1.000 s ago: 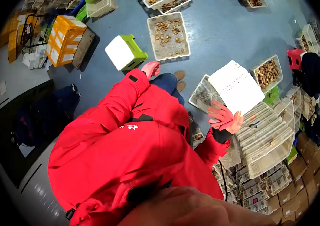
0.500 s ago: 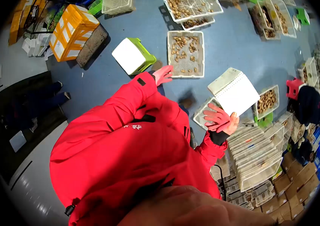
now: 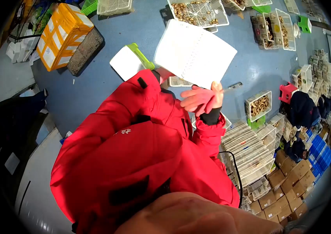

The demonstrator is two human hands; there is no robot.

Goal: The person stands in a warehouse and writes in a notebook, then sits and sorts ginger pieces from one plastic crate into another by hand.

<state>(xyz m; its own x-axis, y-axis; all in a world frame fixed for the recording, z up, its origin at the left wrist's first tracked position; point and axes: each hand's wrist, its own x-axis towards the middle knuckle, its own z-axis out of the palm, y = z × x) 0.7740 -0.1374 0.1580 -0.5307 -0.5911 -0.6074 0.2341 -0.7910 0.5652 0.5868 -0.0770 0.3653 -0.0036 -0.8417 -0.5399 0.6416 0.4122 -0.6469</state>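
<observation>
An open spiral notebook (image 3: 195, 52) with blank white pages is held up in front of me. My right hand (image 3: 214, 94) is closed on its lower edge, thumb bare, with a loose-looking pink glove (image 3: 196, 99) against the palm. A pen (image 3: 233, 86) sticks out to the right of this hand. My left hand (image 3: 164, 75), in pink, is at the notebook's lower left edge; its fingers are hidden behind the pages, so its grip does not show.
A white-topped green stool (image 3: 128, 63) stands left of the notebook. An orange-taped box (image 3: 62, 37) is farther left. Crates of brown produce (image 3: 260, 106) stand on the blue floor. Stacked crates (image 3: 247, 152) and cardboard boxes (image 3: 282, 197) fill the lower right, near people in dark clothes.
The notebook and my right hand have moved left, toward my left hand. The notebook now covers part of my left hand and most of the produce crate beyond it. The view has shifted too.
</observation>
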